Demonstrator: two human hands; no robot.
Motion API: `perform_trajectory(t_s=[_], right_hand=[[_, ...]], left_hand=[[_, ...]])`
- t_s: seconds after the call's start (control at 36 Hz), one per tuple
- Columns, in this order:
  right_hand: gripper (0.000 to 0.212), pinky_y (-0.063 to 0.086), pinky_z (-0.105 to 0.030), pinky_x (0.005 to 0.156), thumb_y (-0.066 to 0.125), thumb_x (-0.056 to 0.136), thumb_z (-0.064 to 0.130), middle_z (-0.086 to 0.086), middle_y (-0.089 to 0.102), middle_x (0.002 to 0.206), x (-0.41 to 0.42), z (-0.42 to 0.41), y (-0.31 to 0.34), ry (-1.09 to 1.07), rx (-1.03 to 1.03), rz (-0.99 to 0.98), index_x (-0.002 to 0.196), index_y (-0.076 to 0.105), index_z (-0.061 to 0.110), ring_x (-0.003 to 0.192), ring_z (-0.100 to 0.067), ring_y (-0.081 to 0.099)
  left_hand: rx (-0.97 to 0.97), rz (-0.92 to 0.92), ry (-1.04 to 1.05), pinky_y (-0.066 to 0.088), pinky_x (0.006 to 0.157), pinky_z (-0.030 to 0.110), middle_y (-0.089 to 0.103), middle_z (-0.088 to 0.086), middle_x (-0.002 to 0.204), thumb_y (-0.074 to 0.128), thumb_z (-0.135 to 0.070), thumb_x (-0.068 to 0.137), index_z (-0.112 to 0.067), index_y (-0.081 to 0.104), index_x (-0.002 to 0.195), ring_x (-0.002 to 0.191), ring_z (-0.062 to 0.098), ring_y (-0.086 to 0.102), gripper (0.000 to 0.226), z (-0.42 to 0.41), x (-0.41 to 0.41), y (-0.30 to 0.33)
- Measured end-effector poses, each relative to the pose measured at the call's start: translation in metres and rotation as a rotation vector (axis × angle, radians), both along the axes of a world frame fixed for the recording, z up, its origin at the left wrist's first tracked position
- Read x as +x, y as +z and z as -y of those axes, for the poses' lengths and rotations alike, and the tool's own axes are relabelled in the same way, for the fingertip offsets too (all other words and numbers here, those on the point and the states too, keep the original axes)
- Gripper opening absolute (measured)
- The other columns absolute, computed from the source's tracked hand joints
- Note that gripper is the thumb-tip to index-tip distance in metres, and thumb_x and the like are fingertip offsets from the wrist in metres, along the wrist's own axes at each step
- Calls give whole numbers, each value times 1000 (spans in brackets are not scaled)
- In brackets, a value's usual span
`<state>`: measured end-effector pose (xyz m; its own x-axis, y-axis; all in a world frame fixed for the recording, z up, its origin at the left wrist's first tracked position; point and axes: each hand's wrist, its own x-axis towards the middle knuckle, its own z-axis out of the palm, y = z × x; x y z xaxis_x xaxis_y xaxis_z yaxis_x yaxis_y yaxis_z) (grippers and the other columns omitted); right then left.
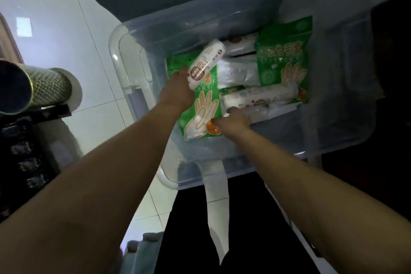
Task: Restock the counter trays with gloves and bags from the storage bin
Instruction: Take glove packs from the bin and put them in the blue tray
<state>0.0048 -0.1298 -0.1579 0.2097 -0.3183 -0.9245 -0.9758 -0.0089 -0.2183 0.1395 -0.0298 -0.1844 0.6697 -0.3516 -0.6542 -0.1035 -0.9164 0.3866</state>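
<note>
Rolls of bags look light, soft and slick in their wrap, best taken around the middle: the left hand (178, 92) clasps 1 white roll (205, 62) above the clear plastic storage bin (124, 60). Right hand (233, 121) closes on a second roll (260, 95) lying among 2 flat, crinkly green glove packs (201, 109).

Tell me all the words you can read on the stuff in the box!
Right green glove pack: large white Chinese characters, reading about "一次性手套"; small print blurred.
Left green glove pack: text mostly hidden under the roll, unreadable.
Roll in the left hand: label print too blurred.
Roll by the right hand: print too blurred.
</note>
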Motion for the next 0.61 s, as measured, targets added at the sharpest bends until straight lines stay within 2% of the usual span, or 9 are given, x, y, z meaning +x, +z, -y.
perform_trajectory(t_s=[0.06, 0.11, 0.17, 0.22, 0.25, 0.31, 0.44, 0.56, 0.61], right_hand=[[52, 46, -28, 86, 69, 84, 27, -17, 60, 132, 13, -14, -18, -96, -45, -56, 127, 55, 2, 118, -32, 59], [42, 50, -33, 93, 67, 85, 23, -15, 62, 128, 24, -24, -30, -179, -121, -97, 121, 58, 4, 115, -32, 61], [34, 47, -40, 100, 63, 85, 18, -14, 64, 125, 31, -31, -34, -202, -201, -139, 117, 61, 6, 114, -32, 61], [32, 45, -35, 96, 59, 85, 13, -14, 65, 123, 36, -35, -34, -222, -222, -136, 116, 63, 6, 113, -32, 62], [31, 44, -30, 88, 59, 84, 12, -14, 66, 122, 36, -36, -32, -224, -215, -124, 114, 64, 7, 110, -32, 63], [30, 44, -29, 78, 60, 83, 14, -13, 68, 119, 36, -33, -25, -193, -194, -104, 112, 67, 9, 107, -31, 65], [29, 53, -29, 79, 72, 80, 19, -11, 72, 111, 23, -10, 12, -133, -166, -60, 107, 71, 10, 101, -28, 68], [13, 59, -45, 83, 79, 74, 11, -18, 73, 94, -1, 7, 61, -179, -53, 64, 84, 74, 4, 91, -32, 70], [16, 57, -49, 87, 78, 74, 7, -17, 70, 94, -14, 16, 87, -203, 4, 115, 88, 73, 3, 93, -32, 69]], left_hand=[[2, 13, -17, 52, 93, 50, 62, 13, 127, 63, -20, 90, -21, 45, 135, 113, 33, 61, 49, -3, 1, -3], [-1, 30, -31, 53, 92, 50, 62, 13, 125, 62, -23, 90, -21, 45, 134, 110, 34, 62, 47, -4, 2, -6], [-7, 38, -34, 53, 91, 50, 62, 14, 125, 63, -23, 89, -20, 45, 134, 110, 34, 62, 49, -5, 1, -8], [-10, 27, -31, 53, 92, 50, 62, 14, 125, 64, -22, 89, -20, 44, 135, 111, 34, 62, 50, -5, 0, -7], [-12, 20, -22, 53, 92, 50, 62, 13, 125, 64, -23, 90, -20, 45, 135, 111, 33, 62, 50, -4, -1, -6], [-18, 13, 7, 54, 91, 50, 63, 12, 124, 64, -25, 90, -20, 46, 134, 110, 32, 63, 48, -3, -3, 0], [-87, 22, 110, 49, 98, 49, 51, 15, 137, 66, -18, 85, -16, 42, 142, 121, 35, 53, 62, -5, -16, 33], [-192, -66, 252, 52, 94, 45, 58, 13, 131, 62, -12, 84, -12, 51, 135, 115, 32, 58, 52, -13, -38, 79], [-197, -170, 392, 50, 96, 38, 54, 7, 139, 63, -17, 89, -18, 46, 142, 116, 25, 58, 56, -20, -53, 108]])
